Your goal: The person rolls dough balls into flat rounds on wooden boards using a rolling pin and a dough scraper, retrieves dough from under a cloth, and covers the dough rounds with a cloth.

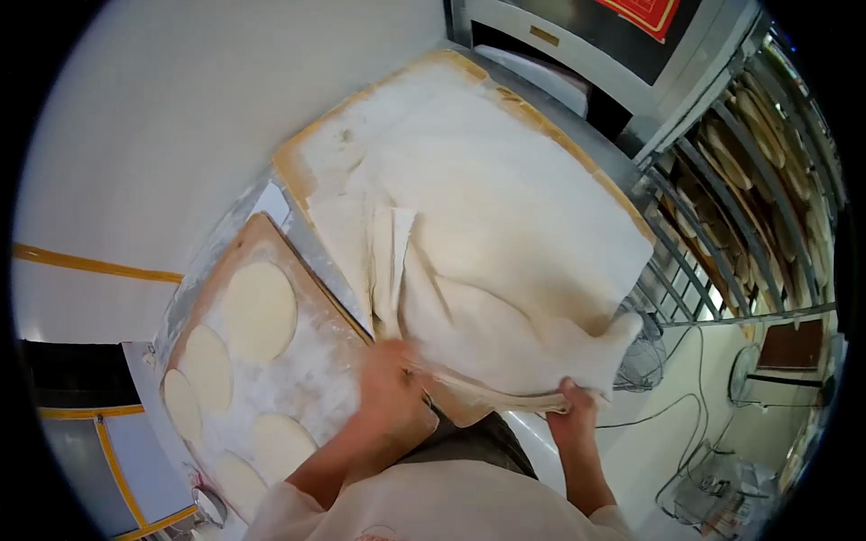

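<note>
A large white floury cloth (pixel 505 198) lies over a board (pixel 289 171) with yellowish edges, rumpled and folded along its near side. My right hand (pixel 575 408) grips the near right corner of the cloth, its fingers wrapped round the edge. At the near left part of the cloth is my left hand (pixel 388 374), blurred by motion; its fingers cannot be made out. To the left, a floured wooden board (pixel 320 379) holds several flat pale dough pieces, among them a large oval one (pixel 261 311).
A rack (pixel 722 180) with long boards stands at the right. Behind the cloth is a metal appliance (pixel 577 45) with a red label. On the floor at the right are a fan (pixel 639 352) and cables. A white wall (pixel 162 117) rises at the left.
</note>
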`<state>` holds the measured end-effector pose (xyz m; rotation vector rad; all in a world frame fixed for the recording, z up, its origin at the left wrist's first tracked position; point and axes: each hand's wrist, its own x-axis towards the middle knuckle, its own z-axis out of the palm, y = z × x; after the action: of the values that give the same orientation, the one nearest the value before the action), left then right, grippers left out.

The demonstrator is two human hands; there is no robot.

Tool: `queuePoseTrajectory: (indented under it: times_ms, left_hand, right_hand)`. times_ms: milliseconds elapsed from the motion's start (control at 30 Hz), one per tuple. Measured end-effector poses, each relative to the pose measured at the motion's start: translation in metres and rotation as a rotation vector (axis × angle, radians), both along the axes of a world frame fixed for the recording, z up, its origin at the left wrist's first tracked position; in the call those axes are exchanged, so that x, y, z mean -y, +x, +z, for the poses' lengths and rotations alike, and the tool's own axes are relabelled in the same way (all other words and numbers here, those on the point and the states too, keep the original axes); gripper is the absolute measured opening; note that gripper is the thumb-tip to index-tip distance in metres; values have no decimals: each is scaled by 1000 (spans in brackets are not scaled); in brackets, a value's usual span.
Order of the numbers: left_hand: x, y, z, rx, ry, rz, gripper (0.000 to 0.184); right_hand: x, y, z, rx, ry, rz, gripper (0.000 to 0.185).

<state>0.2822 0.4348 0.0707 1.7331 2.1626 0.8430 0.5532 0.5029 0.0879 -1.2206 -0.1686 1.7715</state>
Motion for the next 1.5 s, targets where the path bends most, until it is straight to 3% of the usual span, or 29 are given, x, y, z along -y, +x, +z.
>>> queuePoseTrajectory:
  times_ms: [67, 167, 233, 367, 400, 467, 500, 533, 567, 600, 667, 700, 767, 933, 1000, 1033, 1067, 1100, 1133, 1167, 1233, 1267, 1333, 1400, 1433, 1467, 1500]
  left_hand:
    - [7, -57, -21, 415, -61, 541, 59]
    - [-34, -56, -5, 1057, -457, 824, 61]
    - [-52, -40, -6, 1016, -257, 738, 64]
    - [-62, -44, -37, 650, -127, 754, 60]
    - [-65, -53, -44, 525, -126, 766, 58]
    - [-76, -67, -46, 809, -131, 857, 50]
    - [-80, -80, -59, 970, -89, 842, 49]
    - [-85, -86, -66, 1135, -47, 823, 48]
    - [-105, -84, -41, 1300, -100, 944, 40]
    - [-119, -89, -41, 1464, -10, 886, 38]
    - [-152, -99, -32, 1656, 148, 789, 34]
    - [-171, -105, -17, 1686, 214, 757, 34]
    - [-194, -114, 50, 1699, 442, 607, 34]
    - [-169, -140, 217, 1545, 829, 183, 18]
    - [-132, -160, 279, 1509, 1068, 21, 20]
    - [-108, -164, 315, 1416, 1216, 39, 23]
    - [-80, -169, 346, 1314, 1360, 60, 26]
    - [-43, -183, 371, 1120, 1339, -112, 35]
    - [-6, -194, 390, 912, 1308, -261, 46]
    - [25, -172, 402, 667, 1397, -266, 38]
    - [91, -174, 436, 375, 1410, -399, 29]
    - [124, -178, 452, 268, 1396, -431, 27]
    - [194, -194, 478, 158, 1368, -402, 24]
    - [252, -210, 489, 80, 1386, -284, 21]
    - [278, -213, 491, 28, 1416, -213, 20]
    - [294, -221, 492, -6, 1472, -129, 19]
    - [307, -224, 496, 37, 1544, 31, 19]
  right_hand:
    - [21, 13, -8, -81, 14, 26, 24]
    - [29, 12, -6, -47, 17, 58, 24]
    - [31, 20, -14, -43, 125, 213, 22]
    - [30, 50, -15, 1019, 329, 1029, 22]
    - [28, 60, -19, 865, 379, 901, 22]
    - [24, 79, -25, 524, 472, 673, 23]
    - [22, 97, -43, 280, 374, 529, 23]
    - [4, 110, -48, 370, 409, 493, 20]
    - [-13, 122, -53, 464, 439, 457, 18]
    - [-50, 125, -46, 893, 601, 517, 16]
    - [-123, 93, 4, 231, 342, 106, 19]
    - [-147, 71, 46, 151, 348, 107, 24]
    - [-176, 64, 80, 244, 455, -16, 35]
    - [-179, 50, 206, 235, 1005, -525, 36]
    - [-162, 48, 257, 356, 1293, -610, 50]
    - [-151, 56, 272, 1285, 1389, -846, 39]
    - [-134, 50, 291, 1499, 1480, -870, 40]
    - [-117, 45, 311, 1708, 1566, -915, 41]
    - [-96, 13, 345, 1133, 1770, -764, 52]
    - [-78, -12, 371, 543, 1868, -573, 64]
    - [-53, -32, 395, 1556, 1860, -1054, 55]
    - [-45, -40, 405, 2086, 1687, -1295, 51]
    - [-43, -68, 443, 1821, 2053, -1216, 48]
    - [-102, -99, 464, 2059, 1282, -1150, 54]
    - [-54, -133, 469, 2169, 1255, -858, 58]
    - [-39, -160, 468, 2087, 1308, -776, 57]
    - [-37, -188, 466, 1829, 1470, -704, 57]
